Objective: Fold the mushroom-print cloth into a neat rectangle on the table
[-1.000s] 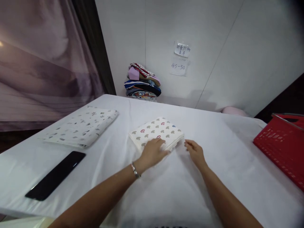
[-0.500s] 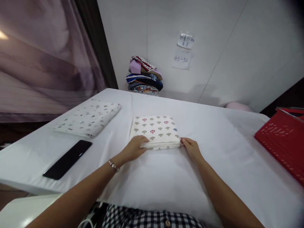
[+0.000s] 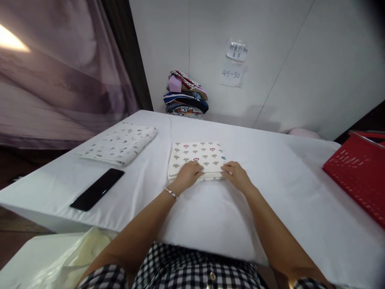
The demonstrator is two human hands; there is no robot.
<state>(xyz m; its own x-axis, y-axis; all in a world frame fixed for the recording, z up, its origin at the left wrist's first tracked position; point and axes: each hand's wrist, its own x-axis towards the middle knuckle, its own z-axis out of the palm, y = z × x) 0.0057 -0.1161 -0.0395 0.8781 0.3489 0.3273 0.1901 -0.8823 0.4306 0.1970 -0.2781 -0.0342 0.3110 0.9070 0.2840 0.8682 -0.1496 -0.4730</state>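
Note:
A folded white cloth [image 3: 197,154] printed with grey, red and blue mushrooms lies flat in front of me, its layered edge facing me. My left hand [image 3: 189,176] is closed on the middle of that near edge, fingers on top. At the near right corner, my right hand [image 3: 238,175] pinches the same cloth between thumb and fingers. The undersides of the fingertips are hidden. Off to the left, a second folded white cloth [image 3: 123,142] with small grey prints lies apart from both hands.
A black phone [image 3: 98,189] lies on the white-covered table [image 3: 285,192]. On the right stands a red perforated basket [image 3: 357,168]. Beyond the far edge, a pile of folded clothes [image 3: 186,96] rests against the wall. Pale plastic wrapping [image 3: 87,249] sits low at left.
My left hand has slid right along the near edge toward the middle. My right hand has shifted from beside the corner onto it. The view has tilted slightly.

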